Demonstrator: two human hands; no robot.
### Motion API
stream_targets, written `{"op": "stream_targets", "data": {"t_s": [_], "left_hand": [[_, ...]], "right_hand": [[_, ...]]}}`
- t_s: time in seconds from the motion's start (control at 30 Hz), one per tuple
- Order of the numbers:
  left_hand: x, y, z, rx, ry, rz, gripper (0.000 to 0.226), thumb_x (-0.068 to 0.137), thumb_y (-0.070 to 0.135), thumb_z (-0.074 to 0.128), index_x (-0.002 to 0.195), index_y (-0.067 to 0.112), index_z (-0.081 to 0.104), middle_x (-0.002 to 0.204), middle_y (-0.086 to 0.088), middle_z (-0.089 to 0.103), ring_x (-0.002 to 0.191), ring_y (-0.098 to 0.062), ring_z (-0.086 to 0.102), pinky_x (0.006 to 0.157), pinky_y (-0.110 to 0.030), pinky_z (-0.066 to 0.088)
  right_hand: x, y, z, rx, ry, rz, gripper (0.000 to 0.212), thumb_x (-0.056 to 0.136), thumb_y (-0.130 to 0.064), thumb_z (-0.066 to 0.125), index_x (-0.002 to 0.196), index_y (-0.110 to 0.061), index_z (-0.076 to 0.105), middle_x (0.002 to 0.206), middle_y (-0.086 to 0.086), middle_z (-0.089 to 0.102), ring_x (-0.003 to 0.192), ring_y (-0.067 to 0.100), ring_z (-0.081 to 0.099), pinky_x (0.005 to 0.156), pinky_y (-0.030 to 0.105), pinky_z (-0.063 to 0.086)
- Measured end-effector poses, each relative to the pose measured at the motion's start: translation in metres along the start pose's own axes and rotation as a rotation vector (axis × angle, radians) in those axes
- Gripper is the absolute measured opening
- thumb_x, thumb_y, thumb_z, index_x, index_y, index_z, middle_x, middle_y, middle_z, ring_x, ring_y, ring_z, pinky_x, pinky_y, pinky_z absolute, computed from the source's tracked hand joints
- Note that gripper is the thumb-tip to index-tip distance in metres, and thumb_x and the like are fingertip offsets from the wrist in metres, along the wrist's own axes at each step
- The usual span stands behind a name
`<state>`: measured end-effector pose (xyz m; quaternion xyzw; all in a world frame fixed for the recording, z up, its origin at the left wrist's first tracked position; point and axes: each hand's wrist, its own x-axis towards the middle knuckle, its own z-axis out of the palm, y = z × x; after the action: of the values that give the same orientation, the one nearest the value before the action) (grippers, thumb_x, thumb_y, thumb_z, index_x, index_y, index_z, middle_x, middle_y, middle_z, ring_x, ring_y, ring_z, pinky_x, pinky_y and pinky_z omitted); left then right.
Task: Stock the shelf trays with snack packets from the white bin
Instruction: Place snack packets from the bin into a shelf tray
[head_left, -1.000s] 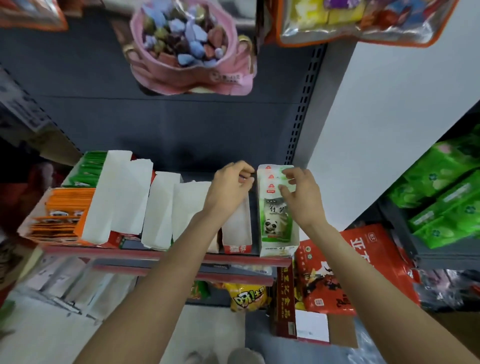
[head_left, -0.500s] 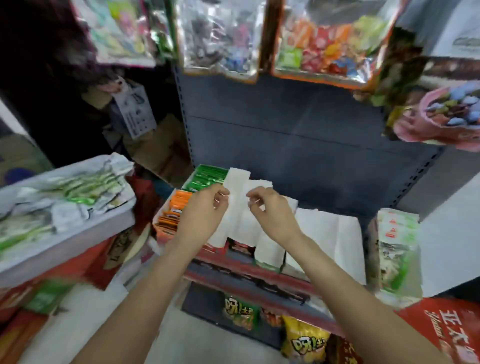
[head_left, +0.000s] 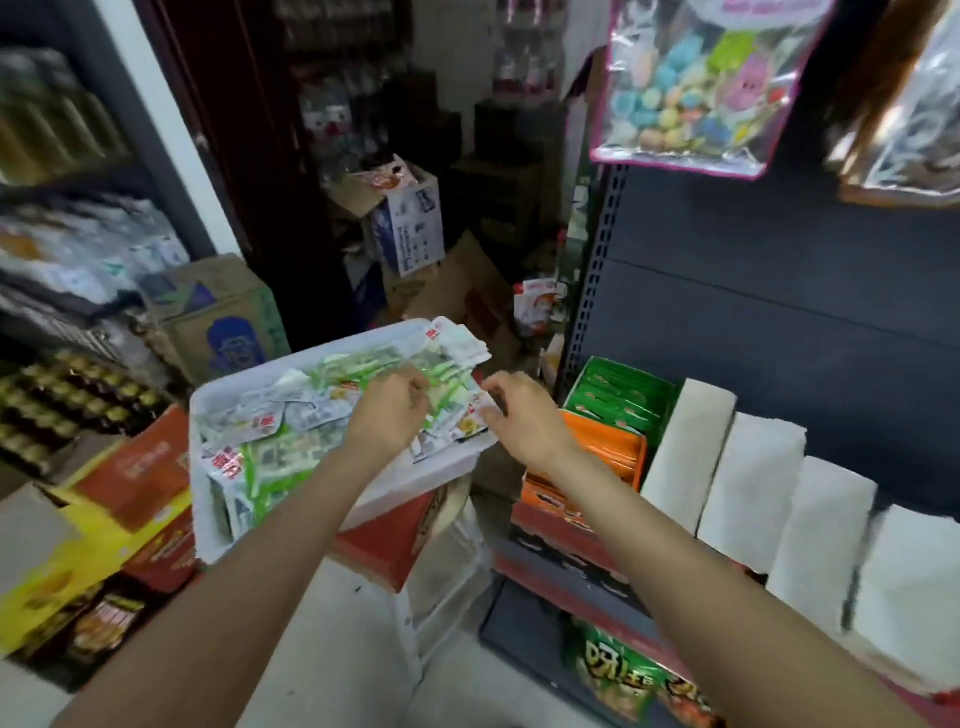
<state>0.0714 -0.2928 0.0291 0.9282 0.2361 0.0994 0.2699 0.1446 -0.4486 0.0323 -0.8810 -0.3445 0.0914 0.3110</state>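
Cramped shop aisle, dark shelving on the right, cardboard boxes (head_left: 410, 223) piled in the back. The person's left hand (head_left: 387, 415) is down in the white bin (head_left: 218, 400), fingers curled into the loose snack packets (head_left: 275, 441); looks like it is closing on a few green ones, but blur hides whether it has a real hold, so cannot tell. The right hand (head_left: 522, 415) hovers just off the bin's right rim, fingers loosely bent, holding nothing I can see, probably ready to help gather or take the bunch. The bin sits on a red carton (head_left: 384, 545), tilted toward the person, likely parked there so it is right beside the shelf and within reach. Packets fill the bin, some spilling over the far corner. On the shelf to the right, an orange tray (head_left: 597, 452) and a green tray (head_left: 618, 389) already hold packets, then a row of white trays (head_left: 748, 483), contents hidden from this angle. Step in hand: grabbing the next batch.
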Motion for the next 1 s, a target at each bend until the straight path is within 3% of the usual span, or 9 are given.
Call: {"op": "stream_targets", "data": {"t_s": [0.23,0.4,0.53,0.67,0.73,0.8,0.87,0.93,1.0], "left_hand": [[0.071,-0.049,-0.013,0.104,-0.166,0.014,0.038,0.090,0.002,0.051,0.128,0.008,0.054,0.133,-0.013,0.052,0.120,-0.029,0.051,0.094,-0.024,0.034],[0.121,-0.070,-0.013,0.162,-0.352,-0.033,0.059,0.091,0.028,0.059,0.143,0.011,0.036,0.145,-0.008,0.041,0.129,-0.023,0.042,0.100,-0.025,0.033],[0.131,-0.089,-0.009,0.084,-0.406,-0.052,0.048,0.091,0.040,0.058,0.133,0.020,0.046,0.131,0.005,0.049,0.118,-0.015,0.048,0.089,-0.021,0.038],[0.138,-0.104,-0.008,0.065,-0.366,-0.005,0.068,0.071,0.073,0.051,0.121,0.028,0.061,0.118,-0.007,0.061,0.108,-0.026,0.058,0.091,-0.038,0.048],[0.145,-0.112,-0.009,-0.011,-0.379,-0.015,0.060,0.070,0.065,0.051,0.111,0.025,0.068,0.102,-0.013,0.063,0.096,-0.028,0.061,0.082,-0.030,0.049],[0.149,-0.118,-0.014,-0.024,-0.440,-0.021,0.036,0.087,0.029,0.060,0.119,0.013,0.064,0.093,-0.018,0.061,0.095,-0.031,0.058,0.080,-0.024,0.045],[0.150,-0.127,-0.016,0.009,-0.466,0.001,0.049,0.091,0.021,0.059,0.138,0.016,0.045,0.117,-0.023,0.051,0.118,-0.037,0.048,0.098,-0.035,0.040],[0.154,-0.135,-0.018,0.095,-0.514,-0.058,0.067,0.090,0.038,0.060,0.147,0.022,0.028,0.148,-0.015,0.027,0.136,-0.033,0.030,0.110,-0.041,0.029],[0.153,-0.133,-0.022,0.209,-0.494,-0.053,0.074,0.086,0.050,0.060,0.147,0.024,0.027,0.151,-0.009,0.025,0.138,-0.030,0.027,0.110,-0.043,0.027]], "right_hand": [[0.076,0.004,0.022,0.012,-0.021,0.085,0.047,0.095,-0.020,0.052,0.140,-0.010,0.042,0.143,0.010,0.040,0.132,0.027,0.038,0.102,0.032,0.034],[0.125,0.011,0.027,-0.009,-0.037,0.145,0.046,0.097,-0.021,0.050,0.140,-0.008,0.041,0.142,0.013,0.044,0.131,0.030,0.040,0.099,0.030,0.035],[0.150,0.019,0.039,-0.031,-0.063,0.245,0.040,0.096,-0.029,0.052,0.126,-0.003,0.054,0.123,0.021,0.057,0.118,0.036,0.051,0.085,0.034,0.040],[0.161,0.020,0.048,-0.062,-0.008,0.356,0.037,0.090,-0.032,0.061,0.112,-0.003,0.062,0.100,0.018,0.060,0.107,0.034,0.053,0.080,0.034,0.040],[0.165,0.021,0.052,-0.066,0.031,0.393,0.022,0.085,-0.031,0.067,0.084,-0.010,0.062,0.079,0.010,0.048,0.087,0.026,0.049,0.065,0.029,0.031],[0.166,0.020,0.057,-0.032,0.053,0.441,0.021,0.081,-0.026,0.072,0.088,-0.009,0.061,0.086,0.013,0.050,0.087,0.024,0.048,0.064,0.029,0.035],[0.165,0.020,0.062,0.009,0.121,0.479,0.032,0.077,-0.019,0.075,0.102,-0.004,0.061,0.105,0.017,0.058,0.102,0.028,0.054,0.079,0.030,0.043],[0.164,0.018,0.064,0.034,0.189,0.510,0.031,0.077,-0.014,0.075,0.101,-0.002,0.060,0.117,0.020,0.056,0.112,0.032,0.051,0.087,0.034,0.043],[0.162,0.014,0.065,0.026,0.219,0.525,0.019,0.081,-0.015,0.072,0.093,-0.005,0.061,0.121,0.021,0.053,0.115,0.034,0.048,0.089,0.034,0.041]]}}
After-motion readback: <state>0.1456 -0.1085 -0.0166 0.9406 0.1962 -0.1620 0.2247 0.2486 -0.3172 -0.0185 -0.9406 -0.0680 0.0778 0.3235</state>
